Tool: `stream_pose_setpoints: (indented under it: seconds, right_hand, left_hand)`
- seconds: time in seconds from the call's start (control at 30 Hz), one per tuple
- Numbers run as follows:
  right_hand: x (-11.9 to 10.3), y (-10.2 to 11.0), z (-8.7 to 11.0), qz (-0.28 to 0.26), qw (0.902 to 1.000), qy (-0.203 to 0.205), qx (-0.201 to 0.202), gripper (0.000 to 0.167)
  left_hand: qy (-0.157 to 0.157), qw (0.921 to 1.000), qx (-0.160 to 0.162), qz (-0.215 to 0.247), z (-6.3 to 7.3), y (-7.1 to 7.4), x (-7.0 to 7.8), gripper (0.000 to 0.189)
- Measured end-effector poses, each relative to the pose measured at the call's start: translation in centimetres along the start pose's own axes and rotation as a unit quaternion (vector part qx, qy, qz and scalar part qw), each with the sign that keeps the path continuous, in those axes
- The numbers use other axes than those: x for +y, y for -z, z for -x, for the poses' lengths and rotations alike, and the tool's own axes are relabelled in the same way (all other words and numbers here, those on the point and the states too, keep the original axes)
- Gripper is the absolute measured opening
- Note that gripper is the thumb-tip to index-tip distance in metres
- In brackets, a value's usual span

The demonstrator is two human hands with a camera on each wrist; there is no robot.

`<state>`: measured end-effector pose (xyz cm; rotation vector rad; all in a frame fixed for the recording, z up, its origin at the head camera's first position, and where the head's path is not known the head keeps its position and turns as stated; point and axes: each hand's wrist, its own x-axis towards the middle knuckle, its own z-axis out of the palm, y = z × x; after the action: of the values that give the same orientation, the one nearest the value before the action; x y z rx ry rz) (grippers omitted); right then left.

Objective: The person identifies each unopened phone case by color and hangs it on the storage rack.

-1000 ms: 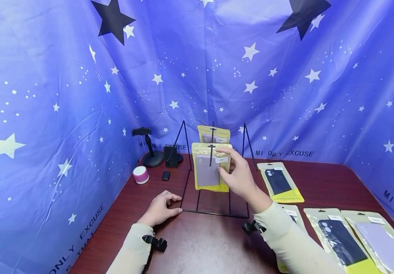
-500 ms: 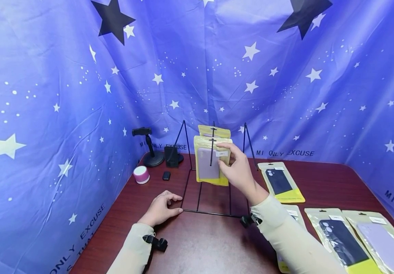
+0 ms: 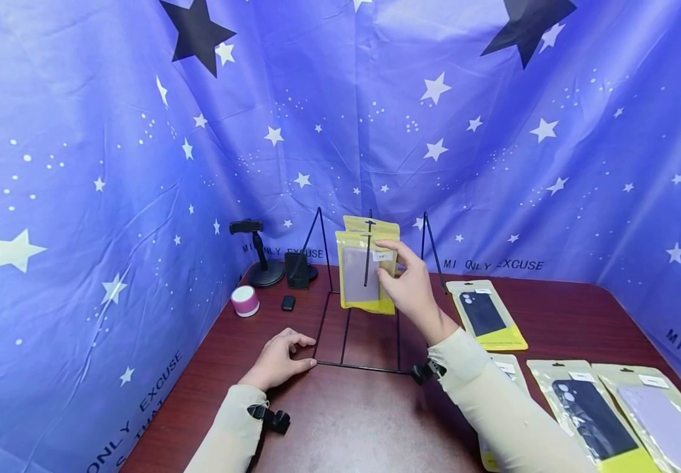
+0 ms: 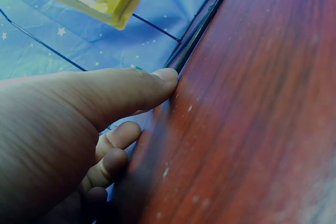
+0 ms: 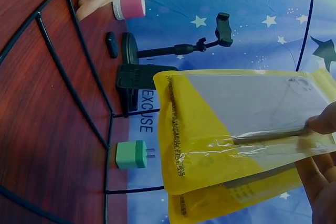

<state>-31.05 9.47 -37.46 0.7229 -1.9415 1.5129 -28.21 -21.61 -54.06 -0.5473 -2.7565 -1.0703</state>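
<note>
In the head view, my right hand pinches the right edge of a clear-and-yellow bagged phone case, a lilac one with a white label. The black prong of a wire display rack passes through the bag's hang hole. Close behind it on the same prong hangs a second yellow bagged case, mostly covered. My left hand holds the rack's front left corner between thumb and fingers. From the left wrist, the thumb is against the rod, the other fingers curled below.
Several bagged phone cases, such as the black one, lie on the table's right. To the left stand a black phone stand, a dark upright block, a pink-white cylinder and a small black fob. A plug-in charger shows behind the rack.
The right hand has pushed the front bagged case back along the prong, nearer the rear one, which it now covers more. The left hand has stayed at the rack corner.
</note>
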Motion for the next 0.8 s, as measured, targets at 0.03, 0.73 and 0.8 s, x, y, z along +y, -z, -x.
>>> stream_pose_setpoints:
  seconds: [0.03,0.73,0.8]
  right_hand:
    - [0.1,0.0,-0.1,-0.004,1.0000,-0.003,0.002,0.053]
    - [1.8,-0.5,-1.2,-0.024,0.9983,-0.031,0.043,0.055]
    - [1.8,-0.6,-1.3,-0.032,0.9981,-0.031,0.043,0.054]
  left_hand:
    - [0.001,1.0000,-0.001,0.000,0.0,0.0,0.0,0.036]
    - [0.013,0.9999,-0.006,-0.002,0.1,0.1,0.3,0.036]
    - [0.012,0.9999,-0.007,-0.003,0.1,0.1,0.3,0.036]
